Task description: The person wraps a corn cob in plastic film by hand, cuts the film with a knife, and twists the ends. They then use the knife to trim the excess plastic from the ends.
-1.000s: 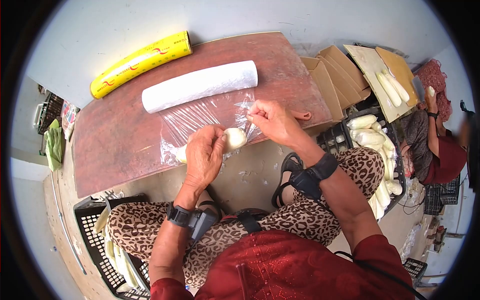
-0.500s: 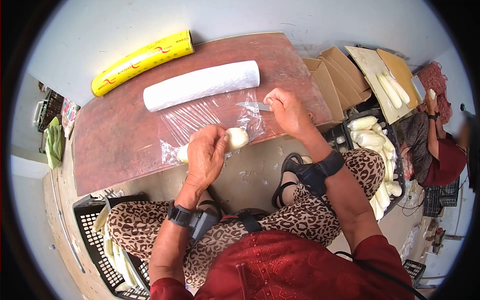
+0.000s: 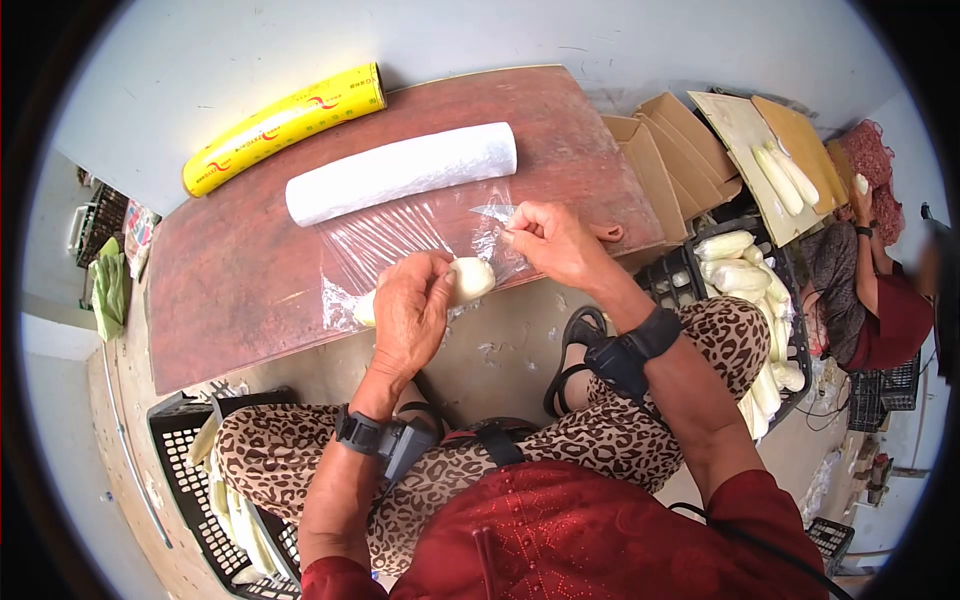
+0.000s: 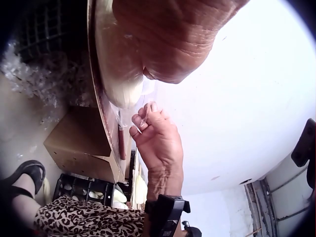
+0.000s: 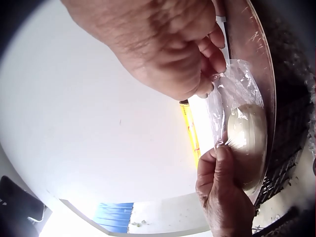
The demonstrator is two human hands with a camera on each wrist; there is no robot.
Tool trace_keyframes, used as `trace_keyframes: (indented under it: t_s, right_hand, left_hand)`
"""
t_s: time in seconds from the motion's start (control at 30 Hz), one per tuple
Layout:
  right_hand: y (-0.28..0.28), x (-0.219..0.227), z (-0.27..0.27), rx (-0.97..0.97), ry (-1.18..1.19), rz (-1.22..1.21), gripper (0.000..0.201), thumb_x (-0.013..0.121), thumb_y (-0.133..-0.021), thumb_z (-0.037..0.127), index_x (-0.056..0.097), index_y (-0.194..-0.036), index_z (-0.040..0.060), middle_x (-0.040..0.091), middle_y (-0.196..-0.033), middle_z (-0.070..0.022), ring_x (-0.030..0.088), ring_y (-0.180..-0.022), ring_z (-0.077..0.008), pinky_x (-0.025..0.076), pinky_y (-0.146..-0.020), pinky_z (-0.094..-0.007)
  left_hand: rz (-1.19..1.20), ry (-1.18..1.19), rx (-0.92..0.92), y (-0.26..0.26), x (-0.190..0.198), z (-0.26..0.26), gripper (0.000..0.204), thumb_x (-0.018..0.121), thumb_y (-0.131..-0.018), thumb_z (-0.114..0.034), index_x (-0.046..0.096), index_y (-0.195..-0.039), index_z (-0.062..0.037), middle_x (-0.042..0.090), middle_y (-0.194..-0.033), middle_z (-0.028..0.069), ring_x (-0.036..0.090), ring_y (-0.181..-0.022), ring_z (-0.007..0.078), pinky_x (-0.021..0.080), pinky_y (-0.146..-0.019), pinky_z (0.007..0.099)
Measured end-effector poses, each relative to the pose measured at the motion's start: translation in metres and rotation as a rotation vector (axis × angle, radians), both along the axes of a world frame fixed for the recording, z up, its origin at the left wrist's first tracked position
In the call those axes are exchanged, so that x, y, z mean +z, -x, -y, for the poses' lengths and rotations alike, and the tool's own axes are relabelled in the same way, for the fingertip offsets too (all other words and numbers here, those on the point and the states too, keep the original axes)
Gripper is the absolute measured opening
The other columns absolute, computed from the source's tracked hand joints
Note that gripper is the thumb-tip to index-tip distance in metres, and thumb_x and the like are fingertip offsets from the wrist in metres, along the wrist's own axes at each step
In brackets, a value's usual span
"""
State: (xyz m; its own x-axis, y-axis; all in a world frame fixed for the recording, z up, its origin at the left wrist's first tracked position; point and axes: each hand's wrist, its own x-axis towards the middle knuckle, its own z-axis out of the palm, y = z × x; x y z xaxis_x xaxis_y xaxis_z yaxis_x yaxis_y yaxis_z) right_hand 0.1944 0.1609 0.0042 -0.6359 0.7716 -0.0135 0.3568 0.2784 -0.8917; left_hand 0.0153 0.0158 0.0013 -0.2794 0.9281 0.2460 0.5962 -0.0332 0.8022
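Observation:
A long pale vegetable [image 3: 470,280] lies along the table's near edge, partly wrapped in clear cling film [image 3: 385,235]. My left hand [image 3: 412,300] grips it from above, covering its middle. With its thumb and fingertips, my right hand [image 3: 555,240] pinches the loose film off the vegetable's right end; the right wrist view shows this film [image 5: 239,86] gathered at the fingertips. A knife lies on the table beneath the right hand, its blade [image 3: 490,212] to the left and its reddish handle [image 3: 607,232] to the right. The film runs back to a white roll [image 3: 400,172].
A yellow printed tube [image 3: 285,130] lies at the back of the reddish table [image 3: 230,290]. Cardboard boxes [image 3: 680,155] stand right of it. Black crates of pale vegetables flank my legs, one on the right [image 3: 740,270], one on the left [image 3: 180,430]. Another person [image 3: 885,300] sits far right.
My right hand drew back to the right over the knife, then returned left to the film at the vegetable's end. The left hand and vegetable stayed in place.

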Motion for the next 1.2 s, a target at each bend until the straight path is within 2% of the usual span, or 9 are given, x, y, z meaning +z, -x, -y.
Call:
trace_keyframes:
  t_s: [0.07, 0.27, 0.37, 0.47, 0.57, 0.77, 0.97, 1.17, 1.2]
  right_hand:
    - [0.002, 0.006, 0.004, -0.055, -0.088, 0.038, 0.018, 0.067, -0.09, 0.015, 0.063, -0.085, -0.0016, 0.064, -0.069, -0.0078, 0.055, -0.064, -0.0127, 0.045, -0.058, -0.0328]
    - [0.003, -0.001, 0.001, -0.153, -0.054, -0.085, 0.018, 0.065, -0.091, 0.015, 0.061, -0.084, -0.0006, 0.061, -0.068, -0.0055, 0.053, -0.062, -0.0121, 0.045, -0.058, -0.0312]
    - [-0.002, -0.002, -0.013, -0.244, 0.076, -0.152, 0.019, 0.063, -0.093, 0.016, 0.062, -0.085, -0.0006, 0.062, -0.072, -0.0025, 0.053, -0.065, -0.0102, 0.045, -0.059, -0.0287]
    - [-0.008, 0.013, -0.012, -0.183, 0.231, -0.134, 0.015, 0.06, -0.096, 0.019, 0.062, -0.095, 0.0048, 0.062, -0.082, 0.0017, 0.053, -0.073, -0.0055, 0.042, -0.067, -0.021]
    - [-0.002, 0.024, -0.001, -0.144, 0.327, -0.094, 0.023, 0.059, -0.098, 0.026, 0.063, -0.1, 0.0034, 0.062, -0.086, 0.0005, 0.054, -0.076, -0.007, 0.043, -0.068, -0.0218]
    - [0.004, 0.021, 0.001, -0.055, 0.351, -0.051, 0.035, 0.064, -0.097, 0.034, 0.063, -0.109, 0.0008, 0.061, -0.089, -0.0003, 0.053, -0.079, -0.0072, 0.044, -0.068, -0.0227]
    - [0.001, 0.008, -0.009, 0.11, 0.441, -0.189, 0.019, 0.075, -0.086, 0.018, 0.061, -0.087, 0.0049, 0.055, -0.079, 0.0027, 0.048, -0.072, -0.0055, 0.039, -0.06, -0.0221]
    - [-0.005, 0.02, -0.01, 0.129, 0.588, -0.272, 0.017, 0.073, -0.088, 0.011, 0.056, -0.086, 0.0101, 0.055, -0.077, 0.0057, 0.048, -0.068, -0.0018, 0.038, -0.056, -0.0184]
    - [-0.006, 0.021, -0.01, 0.132, 0.594, -0.284, 0.017, 0.072, -0.088, 0.01, 0.056, -0.086, 0.0102, 0.055, -0.077, 0.0055, 0.048, -0.068, -0.0021, 0.038, -0.056, -0.0182]
  left_hand:
    - [-0.004, -0.009, 0.001, 0.0, 0.0, 0.0, 0.005, 0.061, -0.09, -0.011, 0.058, -0.087, -0.0074, 0.07, -0.101, 0.0069, 0.059, -0.088, 0.0312, 0.042, -0.085, 0.0407]
    - [0.006, -0.021, 0.002, 0.001, -0.002, -0.001, 0.005, 0.061, -0.09, -0.011, 0.058, -0.087, -0.0078, 0.07, -0.101, 0.0066, 0.06, -0.087, 0.0308, 0.042, -0.085, 0.0404]
    - [-0.004, -0.014, -0.003, 0.001, -0.002, -0.001, 0.005, 0.061, -0.09, -0.011, 0.059, -0.087, -0.0077, 0.07, -0.1, 0.0067, 0.06, -0.086, 0.0306, 0.042, -0.084, 0.0403]
    - [0.006, -0.012, 0.011, 0.0, -0.002, -0.001, 0.006, 0.061, -0.09, -0.011, 0.059, -0.086, -0.0072, 0.07, -0.099, 0.0069, 0.06, -0.086, 0.0308, 0.042, -0.084, 0.0404]
    - [-0.052, 0.029, -0.001, 0.001, 0.003, 0.0, 0.01, 0.059, -0.093, -0.009, 0.058, -0.087, -0.0017, 0.069, -0.103, 0.0104, 0.063, -0.087, 0.0223, 0.05, -0.079, 0.0336]
    - [-0.046, 0.013, -0.011, 0.001, 0.003, 0.001, 0.011, 0.059, -0.093, -0.01, 0.058, -0.087, -0.0016, 0.069, -0.103, 0.0102, 0.062, -0.087, 0.0225, 0.05, -0.079, 0.0337]
    - [-0.042, 0.006, -0.013, 0.0, 0.003, 0.001, 0.01, 0.059, -0.093, -0.009, 0.058, -0.086, -0.0016, 0.069, -0.102, 0.0099, 0.062, -0.088, 0.0234, 0.049, -0.08, 0.0339]
    - [-0.052, -0.012, -0.017, 0.001, 0.001, 0.0, 0.01, 0.059, -0.093, -0.009, 0.058, -0.087, -0.0015, 0.07, -0.103, 0.0103, 0.062, -0.088, 0.0238, 0.049, -0.081, 0.0344]
    - [-0.035, -0.012, -0.014, 0.001, 0.0, 0.0, 0.008, 0.06, -0.092, -0.01, 0.059, -0.088, -0.0033, 0.069, -0.102, 0.0093, 0.061, -0.088, 0.0266, 0.047, -0.082, 0.0367]
